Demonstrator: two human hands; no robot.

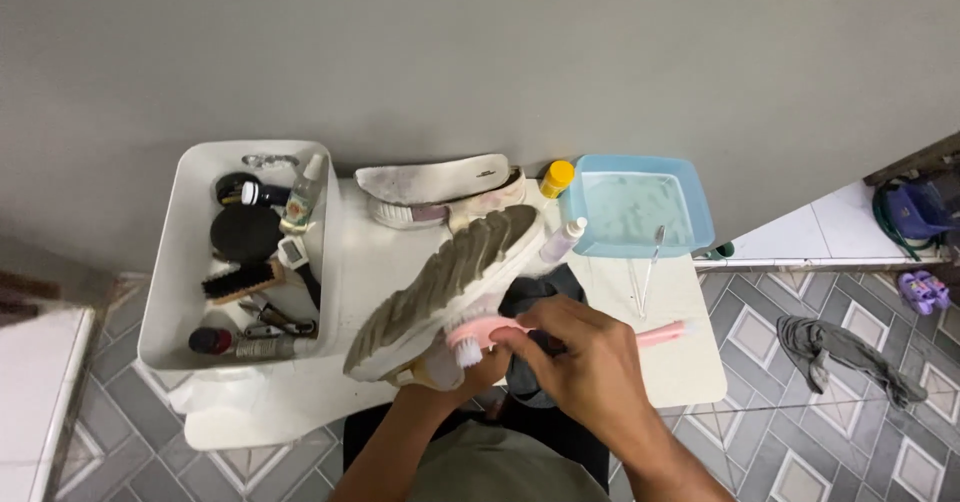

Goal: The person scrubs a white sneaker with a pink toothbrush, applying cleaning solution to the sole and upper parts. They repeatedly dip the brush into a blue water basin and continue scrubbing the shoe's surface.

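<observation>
head view: white shoe [440,282] tipped sole-up over the near middle of the small white table [690,362], cradled from beneath by left hand [470,374] so the grey tread faces the pink brush [480,340], gripped in right hand [585,362]. far right, blue basin [690,237] of water beside a yellow-capped bottle [556,178]; far left, white bin [175,292] of brushes, dark tins, small spray bottle.

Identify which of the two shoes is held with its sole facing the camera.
The shoe in the hands at table centre shows its dirty grey sole; the other shoe lies against the wall, untouched.
</observation>
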